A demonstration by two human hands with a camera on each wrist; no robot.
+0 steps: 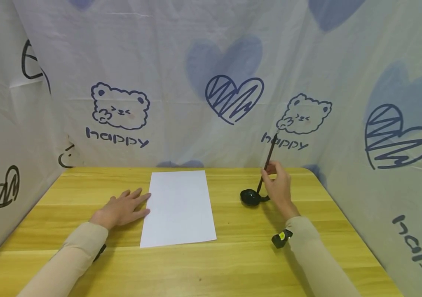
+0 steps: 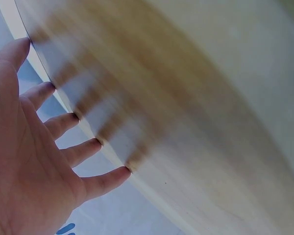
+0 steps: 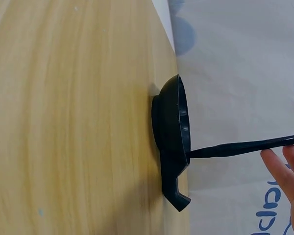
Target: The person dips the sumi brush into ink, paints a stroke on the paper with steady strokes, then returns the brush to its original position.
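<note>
My right hand pinches a dark writing brush by its shaft, held nearly upright with a slight tilt. In the right wrist view the tip of the brush reaches down to the rim of a black ink dish; whether the bristles touch ink is hidden. That dish has a short bent handle and sits on the table. On the left, my left hand lies with fingers spread and its fingertips at the left edge of a white sheet of paper. The left wrist view shows those fingertips pressing on the tabletop.
A yellow wood-grain table carries everything. Behind it and at both sides hang pale curtains printed with hearts and bears, close to the table's edges. Each wrist wears a black device; the right camera has a yellow mark.
</note>
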